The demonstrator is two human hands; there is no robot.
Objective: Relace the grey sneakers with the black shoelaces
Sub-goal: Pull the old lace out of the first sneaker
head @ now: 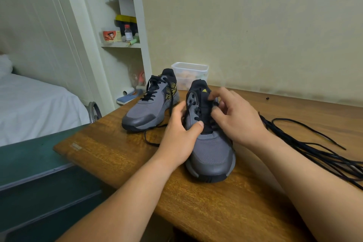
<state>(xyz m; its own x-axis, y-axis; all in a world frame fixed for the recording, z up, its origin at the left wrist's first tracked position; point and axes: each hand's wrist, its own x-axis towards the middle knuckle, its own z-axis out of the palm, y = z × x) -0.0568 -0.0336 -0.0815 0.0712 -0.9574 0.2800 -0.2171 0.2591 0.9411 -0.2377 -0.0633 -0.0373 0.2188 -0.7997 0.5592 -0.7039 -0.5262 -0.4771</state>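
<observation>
Two grey sneakers stand on a wooden table [196, 212]. The far sneaker [146, 111] at the left is laced with a black lace whose loose ends trail onto the table. The near sneaker [211, 151] points its toe toward me. My left hand [179, 137] grips its left side, thumb pressing near the eyelets. My right hand [233, 116] is over the tongue, its curled fingers pinching at the black lace by the upper eyelets. A bundle of black shoelaces [314, 147] lies on the table at the right.
A clear plastic container [189, 74] stands against the wall behind the sneakers. A white shelf unit [125, 45] with small items is at the back left, a bed [35, 108] farther left. A green surface [29, 163] adjoins the table's left edge.
</observation>
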